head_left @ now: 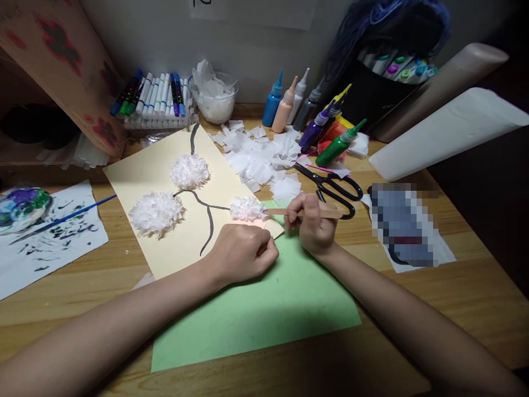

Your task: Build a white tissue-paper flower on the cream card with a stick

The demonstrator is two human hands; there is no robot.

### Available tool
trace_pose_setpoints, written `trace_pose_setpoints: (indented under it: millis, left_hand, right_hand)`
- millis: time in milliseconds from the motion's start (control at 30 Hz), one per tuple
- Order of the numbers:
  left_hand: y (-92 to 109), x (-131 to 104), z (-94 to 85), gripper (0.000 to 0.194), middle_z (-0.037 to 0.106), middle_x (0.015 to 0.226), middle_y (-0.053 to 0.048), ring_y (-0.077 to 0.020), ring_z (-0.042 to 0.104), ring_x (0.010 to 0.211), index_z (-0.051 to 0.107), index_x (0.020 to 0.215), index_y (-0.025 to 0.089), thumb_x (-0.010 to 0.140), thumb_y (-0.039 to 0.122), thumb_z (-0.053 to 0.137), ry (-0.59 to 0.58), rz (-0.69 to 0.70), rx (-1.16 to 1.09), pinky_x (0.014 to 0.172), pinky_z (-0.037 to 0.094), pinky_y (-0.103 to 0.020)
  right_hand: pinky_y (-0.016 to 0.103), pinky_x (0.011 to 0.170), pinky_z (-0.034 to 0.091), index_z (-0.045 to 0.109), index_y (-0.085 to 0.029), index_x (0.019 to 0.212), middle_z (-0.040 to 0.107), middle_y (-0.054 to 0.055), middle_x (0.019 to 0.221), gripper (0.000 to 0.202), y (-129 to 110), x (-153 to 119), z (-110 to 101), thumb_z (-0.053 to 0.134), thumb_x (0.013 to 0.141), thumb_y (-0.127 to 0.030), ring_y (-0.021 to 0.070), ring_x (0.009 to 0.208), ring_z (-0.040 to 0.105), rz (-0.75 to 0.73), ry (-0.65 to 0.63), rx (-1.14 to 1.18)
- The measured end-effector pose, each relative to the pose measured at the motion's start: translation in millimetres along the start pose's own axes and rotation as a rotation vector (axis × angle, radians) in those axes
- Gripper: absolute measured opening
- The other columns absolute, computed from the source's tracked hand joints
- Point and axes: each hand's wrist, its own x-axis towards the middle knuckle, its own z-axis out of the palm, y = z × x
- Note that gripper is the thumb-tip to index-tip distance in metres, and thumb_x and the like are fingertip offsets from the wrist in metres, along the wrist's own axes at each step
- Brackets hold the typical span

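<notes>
My right hand (312,223) pinches a flat wooden craft stick (278,212), whose far tip meets the right edge of a white tissue-paper pompom flower (247,209). That flower sits near the right corner of a cream sheet (165,248) with dark painted branches. A peach-coloured patch shows just below it. Curled into a fist, my left hand (243,251) rests on the sheet in front of this flower; whether its fingers hold anything is hidden. Two fuller white paper flowers, an upper one (190,171) and a left one (157,214), stand on the same sheet.
Green paper (264,325) lies under the cream sheet. Black-handled scissors (330,184), loose white tissue squares (260,154) and several paint bottles, one green (336,144), lie behind my hands. A paintbrush (82,209) crosses a stained sheet at left. A blurred-out object (405,226) lies at right.
</notes>
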Motion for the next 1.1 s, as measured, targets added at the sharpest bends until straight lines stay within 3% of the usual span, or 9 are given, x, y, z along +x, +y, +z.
trace_pose_setpoints:
  millis: [133,367,867,967,1100]
  left_hand:
    - [-0.1,-0.2,0.1,0.028,0.050,0.044,0.003,-0.0087,0.039,0.042,0.052,0.049,0.016,0.076,0.020,0.046,-0.002,-0.004,-0.008,0.047,0.026,-0.024]
    - [-1.0,-0.8,0.1,0.028,0.051,0.045,0.002,-0.0090,0.041,0.042,0.053,0.049,0.016,0.076,0.021,0.045,0.004,0.003,0.006,0.047,0.026,-0.024]
    - [-0.4,-0.4,-0.1,0.028,0.052,0.045,0.002,-0.0091,0.041,0.042,0.053,0.050,0.016,0.077,0.021,0.045,-0.004,-0.002,0.006,0.047,0.027,-0.024]
    - [-0.4,-0.3,0.3,0.029,0.051,0.045,0.002,-0.0092,0.042,0.043,0.053,0.050,0.016,0.077,0.021,0.046,0.004,0.002,0.005,0.047,0.027,-0.024]
    - [-0.7,-0.1,0.3,0.028,0.050,0.045,0.002,-0.0089,0.041,0.042,0.053,0.049,0.016,0.076,0.020,0.045,0.010,0.002,0.004,0.046,0.026,-0.024]
  right_hand:
    - [0.026,0.039,0.029,0.047,-0.020,0.047,0.045,-0.003,0.040,0.055,0.1,-1.5,-1.7,0.033,0.095,-0.044,0.0080,0.035,0.041,-0.072,0.129,0.053]
    - [0.026,0.041,0.032,0.048,-0.020,0.050,0.045,-0.002,0.041,0.055,-0.6,-2.4,-2.1,0.030,0.095,-0.045,0.0082,0.037,0.041,-0.057,-0.009,-0.039]
    - [0.023,0.047,0.034,0.045,-0.019,0.056,0.046,-0.003,0.049,0.046,-3.5,4.8,-0.5,0.029,0.098,-0.032,0.0065,0.042,0.043,-0.149,-0.171,-0.181]
    - [0.024,0.045,0.033,0.046,-0.019,0.054,0.046,-0.003,0.046,0.048,-1.1,2.4,-0.8,0.030,0.097,-0.034,0.0067,0.040,0.041,-0.123,-0.121,-0.109]
    - [0.026,0.040,0.029,0.046,-0.020,0.049,0.043,-0.003,0.042,0.055,3.4,-2.0,-3.1,0.029,0.096,-0.043,0.0080,0.035,0.040,-0.056,0.049,0.069]
